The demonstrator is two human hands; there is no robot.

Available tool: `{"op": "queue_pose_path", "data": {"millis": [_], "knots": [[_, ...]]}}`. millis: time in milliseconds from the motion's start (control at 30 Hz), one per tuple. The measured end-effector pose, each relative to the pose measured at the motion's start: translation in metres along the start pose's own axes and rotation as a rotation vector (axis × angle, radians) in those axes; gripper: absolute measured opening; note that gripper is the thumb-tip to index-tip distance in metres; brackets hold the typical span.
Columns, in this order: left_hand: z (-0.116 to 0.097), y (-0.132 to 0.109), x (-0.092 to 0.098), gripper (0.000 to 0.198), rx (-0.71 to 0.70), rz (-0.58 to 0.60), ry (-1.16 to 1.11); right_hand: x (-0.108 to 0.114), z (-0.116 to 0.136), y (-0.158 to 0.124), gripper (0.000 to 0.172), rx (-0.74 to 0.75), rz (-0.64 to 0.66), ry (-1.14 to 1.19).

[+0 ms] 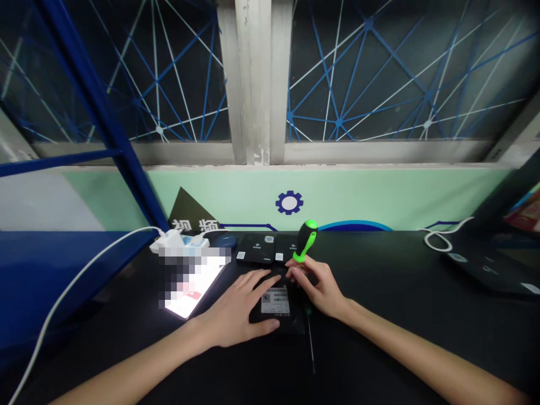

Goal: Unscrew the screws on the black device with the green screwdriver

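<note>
From the head view, the left hand (234,306) lies flat on a thin black device case (295,322), its fingers (257,278) spread and resting on the case beside a white barcode label (275,301). The right hand (317,286) is just beyond the label, its fingers (300,266) pinching a green-and-black screwdriver (306,241) that stands roughly upright. Its tip is hidden behind the hand. A spread palm like this suits pinning the case against sliding, while an upright grip keeps the driver square to the work.

A thin metal rod (311,344) lies on the black surface (379,295), just right of the case and near the right wrist, where a careless move could knock it. Left of the case is a lit tablet (189,295), partly blurred out. Further off are two black device cases (257,248), a blue mouse (225,241), a white power strip (181,243) with a white cable (84,284), and, far right, a black laptop (485,264).
</note>
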State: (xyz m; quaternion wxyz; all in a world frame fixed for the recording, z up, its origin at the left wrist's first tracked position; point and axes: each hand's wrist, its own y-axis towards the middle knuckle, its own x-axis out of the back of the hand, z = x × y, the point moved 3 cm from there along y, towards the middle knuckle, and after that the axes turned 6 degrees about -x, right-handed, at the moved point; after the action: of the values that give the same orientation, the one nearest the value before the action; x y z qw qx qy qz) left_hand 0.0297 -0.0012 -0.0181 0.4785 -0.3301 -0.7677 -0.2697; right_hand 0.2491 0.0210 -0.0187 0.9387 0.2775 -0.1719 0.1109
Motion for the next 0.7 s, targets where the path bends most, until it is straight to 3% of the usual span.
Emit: {"op": "queue_pose_path", "data": {"millis": [200, 533, 700], "knots": [[-0.0014, 0.0011, 0.0011, 0.080, -0.004, -0.013, -0.011, 0.0004, 0.0010, -0.0043, 0.022, 0.041, 0.050, -0.023], [0.0000, 0.0010, 0.0001, 0.080, -0.004, -0.005, 0.000, -0.0003, -0.0010, 0.0007, 0.013, -0.008, -0.073, -0.013], [0.0000, 0.0010, 0.0006, 0.080, 0.003, 0.004, 0.012, 0.0008, 0.0021, -0.0019, 0.013, 0.014, -0.001, -0.008]]}}
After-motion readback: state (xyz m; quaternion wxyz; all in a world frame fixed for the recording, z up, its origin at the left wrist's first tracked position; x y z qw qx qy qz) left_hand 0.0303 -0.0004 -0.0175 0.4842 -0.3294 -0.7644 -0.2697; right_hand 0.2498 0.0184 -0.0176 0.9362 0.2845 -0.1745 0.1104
